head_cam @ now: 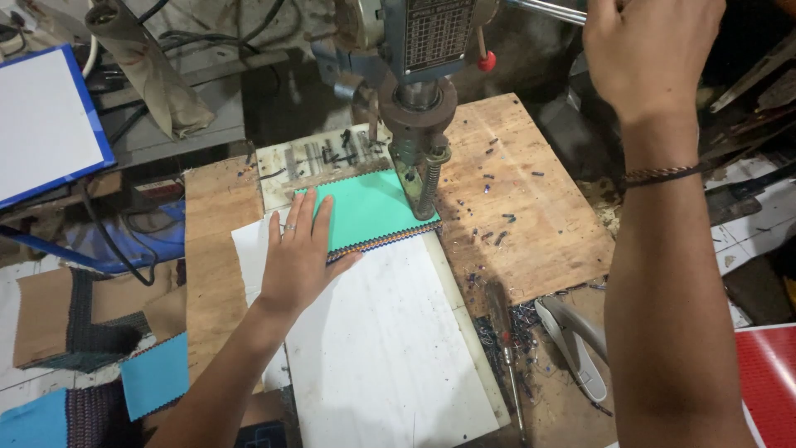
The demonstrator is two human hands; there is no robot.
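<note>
A stack of fabric swatches with a teal top sheet (pixel 373 207) lies under the head of a drill press (pixel 423 99). The press's spring foot (pixel 427 187) bears down on the stack's right edge. My left hand (pixel 298 249) lies flat, fingers spread, on the stack's left part and on the white board (pixel 381 340) beneath it. My right hand (pixel 651 46) is raised at the top right, closed around the metal feed lever (pixel 543 8) of the press. A braided cord sits on that wrist.
The wooden table (pixel 531 224) carries small dark scraps. A screwdriver (pixel 504 340) and a grey hand tool (pixel 576 344) lie at its right front. More teal swatches (pixel 153 373) rest lower left. A blue-edged white board (pixel 46 124) stands upper left, a red sheet (pixel 767 382) lower right.
</note>
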